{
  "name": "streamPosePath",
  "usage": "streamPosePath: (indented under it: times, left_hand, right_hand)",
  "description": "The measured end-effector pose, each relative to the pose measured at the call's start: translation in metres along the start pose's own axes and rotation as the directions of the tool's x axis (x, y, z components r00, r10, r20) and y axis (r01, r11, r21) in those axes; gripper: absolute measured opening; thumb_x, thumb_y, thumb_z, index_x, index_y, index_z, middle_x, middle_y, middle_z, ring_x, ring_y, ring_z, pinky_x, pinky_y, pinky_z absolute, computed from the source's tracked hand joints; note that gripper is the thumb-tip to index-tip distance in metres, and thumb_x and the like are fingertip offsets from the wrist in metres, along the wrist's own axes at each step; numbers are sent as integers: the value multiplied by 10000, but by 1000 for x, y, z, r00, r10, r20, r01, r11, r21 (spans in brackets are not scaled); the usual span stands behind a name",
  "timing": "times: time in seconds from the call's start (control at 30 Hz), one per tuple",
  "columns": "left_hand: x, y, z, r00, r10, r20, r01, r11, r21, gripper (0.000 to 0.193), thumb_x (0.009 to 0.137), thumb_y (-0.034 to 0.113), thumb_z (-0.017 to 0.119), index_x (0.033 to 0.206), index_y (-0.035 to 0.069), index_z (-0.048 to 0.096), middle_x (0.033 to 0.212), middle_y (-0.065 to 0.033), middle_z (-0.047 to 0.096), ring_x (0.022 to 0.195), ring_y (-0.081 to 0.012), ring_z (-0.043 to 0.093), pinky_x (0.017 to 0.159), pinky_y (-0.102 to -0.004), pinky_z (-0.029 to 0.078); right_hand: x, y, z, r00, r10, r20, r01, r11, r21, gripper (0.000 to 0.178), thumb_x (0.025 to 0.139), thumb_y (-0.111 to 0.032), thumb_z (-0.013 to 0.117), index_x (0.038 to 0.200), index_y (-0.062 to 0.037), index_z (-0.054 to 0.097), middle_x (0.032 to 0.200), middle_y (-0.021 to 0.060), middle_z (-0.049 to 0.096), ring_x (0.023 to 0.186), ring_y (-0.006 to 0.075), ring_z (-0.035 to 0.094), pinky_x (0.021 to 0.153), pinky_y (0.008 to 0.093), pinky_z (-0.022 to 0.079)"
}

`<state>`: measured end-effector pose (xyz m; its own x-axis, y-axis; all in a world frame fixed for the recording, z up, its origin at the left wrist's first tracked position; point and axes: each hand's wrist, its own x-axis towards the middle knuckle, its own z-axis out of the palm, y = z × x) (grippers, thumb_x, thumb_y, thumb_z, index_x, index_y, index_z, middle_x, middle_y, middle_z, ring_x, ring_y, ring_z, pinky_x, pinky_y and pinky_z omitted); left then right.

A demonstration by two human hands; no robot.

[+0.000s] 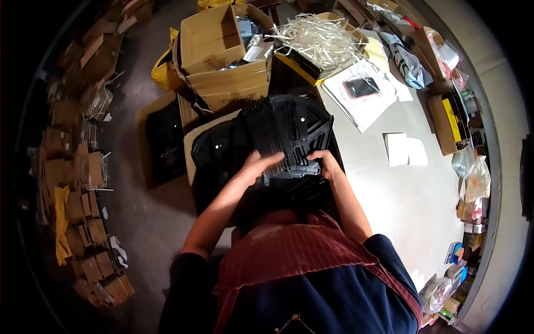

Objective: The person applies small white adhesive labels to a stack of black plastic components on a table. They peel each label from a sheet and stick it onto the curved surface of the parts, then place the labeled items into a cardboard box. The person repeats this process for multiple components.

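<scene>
A stack of black moulded plastic panels [289,125] with ribs and slots is held between my two hands, tilted up in front of my apron. My left hand [261,165] is closed on the stack's near left edge, its thumb stretched across the top. On the near right edge, my right hand [327,161] is closed too, with thumb and forefinger at the rim; its other fingers are partly hidden. More black panels [219,146] lie under and left of the stack, in an open cardboard box [189,142].
Further left, another cardboard box [146,119] holds black pieces. Beyond stands a large carton [231,92] next to a heap of pale strips [320,42]. The table [406,206] at right bears papers [396,149] and a dark phone-like object [361,86]. Cartons [94,231] line the left side.
</scene>
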<state>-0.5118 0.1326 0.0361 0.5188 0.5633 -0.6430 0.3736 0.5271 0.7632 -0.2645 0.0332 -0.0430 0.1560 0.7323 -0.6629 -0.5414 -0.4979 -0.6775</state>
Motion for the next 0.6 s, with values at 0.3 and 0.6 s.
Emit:
streamPosePath:
  times: [0.3, 0.6]
  left_hand:
    - [38, -40, 9, 989, 113, -99, -102, 988, 113, 1166, 706, 550, 895, 1413, -190, 337, 1359, -288, 559, 1296, -357, 544, 1017, -482, 480]
    - [28, -10, 24, 993, -86, -75, 93, 990, 101, 1188, 692, 611, 881, 1379, -190, 338, 1389, -305, 516, 1314, -406, 515, 1040, -601, 435]
  right_hand:
    - [15, 2, -11, 996, 60, 69, -69, 986, 151, 230, 701, -47, 725, 897, 72, 734, 902, 151, 728, 865, 282, 685, 844, 361, 548]
    - [69, -10, -29, 1000, 9, 21, -4, 978, -210, 176, 633, -173, 747, 722, -23, 729, 653, 53, 587, 448, 162, 431, 407, 319, 233]
